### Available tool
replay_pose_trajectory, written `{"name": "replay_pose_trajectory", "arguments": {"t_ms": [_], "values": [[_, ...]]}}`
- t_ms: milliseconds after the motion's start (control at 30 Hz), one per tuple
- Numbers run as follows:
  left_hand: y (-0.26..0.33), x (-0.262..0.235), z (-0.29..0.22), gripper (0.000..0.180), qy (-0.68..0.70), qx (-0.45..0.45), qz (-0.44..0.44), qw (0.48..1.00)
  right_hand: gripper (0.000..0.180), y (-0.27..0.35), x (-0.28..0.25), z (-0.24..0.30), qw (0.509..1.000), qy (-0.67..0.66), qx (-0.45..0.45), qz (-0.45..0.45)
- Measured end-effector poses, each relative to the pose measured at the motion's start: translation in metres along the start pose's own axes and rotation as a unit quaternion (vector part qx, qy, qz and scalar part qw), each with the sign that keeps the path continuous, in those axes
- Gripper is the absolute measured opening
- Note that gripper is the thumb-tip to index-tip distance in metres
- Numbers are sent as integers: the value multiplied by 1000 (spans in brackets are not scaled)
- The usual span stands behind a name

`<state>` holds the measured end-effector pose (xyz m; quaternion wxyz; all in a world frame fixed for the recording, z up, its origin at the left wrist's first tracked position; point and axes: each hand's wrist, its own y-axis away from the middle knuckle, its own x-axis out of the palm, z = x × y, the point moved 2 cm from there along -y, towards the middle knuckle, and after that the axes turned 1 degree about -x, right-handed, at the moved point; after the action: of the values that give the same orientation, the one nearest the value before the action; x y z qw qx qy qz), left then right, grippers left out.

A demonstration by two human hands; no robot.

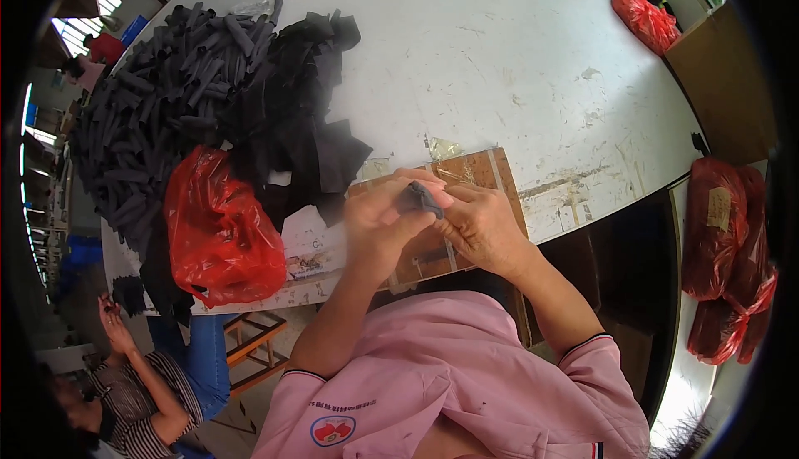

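While both hands meet above the near edge of the worktop, the left hand and right hand pinch one small dark fabric piece between fingertips, each grip narrow and holding it. Rolled pieces and a red bag lie to the left, within reach.

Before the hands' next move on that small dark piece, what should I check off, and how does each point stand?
1. Both hands on the piece: ok. The left hand and right hand pinch the dark fabric piece between them.
2. Piece held above the table: ok.
3. Shape of the piece, rolled or flat: cannot tell.
4. Pile of dark fabric pieces on the table at the left: ok.
5. Red plastic bag apart from the hands: ok.
6. Other person's hand away from the table edge: ok.
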<state>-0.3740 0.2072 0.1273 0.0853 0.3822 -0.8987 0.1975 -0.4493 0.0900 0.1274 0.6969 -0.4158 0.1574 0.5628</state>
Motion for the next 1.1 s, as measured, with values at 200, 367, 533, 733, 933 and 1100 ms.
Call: {"name": "replay_pose_trajectory", "arguments": {"t_ms": [200, 367, 533, 733, 933, 1100], "values": [[7, 8, 7, 14, -100, -37, -3, 994, 16, 15, 31, -21, 987, -155, 27, -25], [4, 13, -1, 18, -59, -29, -1, 998, 18, 11, 19, -23, 997, -81, 13, -1], [4, 7, -7, 18, -66, 38, 31, 997, 18, 3, 5, -9, 1000, -9, -3, 12], [7, 12, -4, 15, -89, 9, 16, 996, 21, 15, 29, -25, 992, -118, 24, -24], [5, 12, -11, 15, -20, 56, -16, 998, 20, 7, 9, -12, 999, -11, 30, 23], [11, 6, -15, 17, 43, 87, -105, 990, 21, -3, -8, 8, 1000, -9, 10, -20]]}}
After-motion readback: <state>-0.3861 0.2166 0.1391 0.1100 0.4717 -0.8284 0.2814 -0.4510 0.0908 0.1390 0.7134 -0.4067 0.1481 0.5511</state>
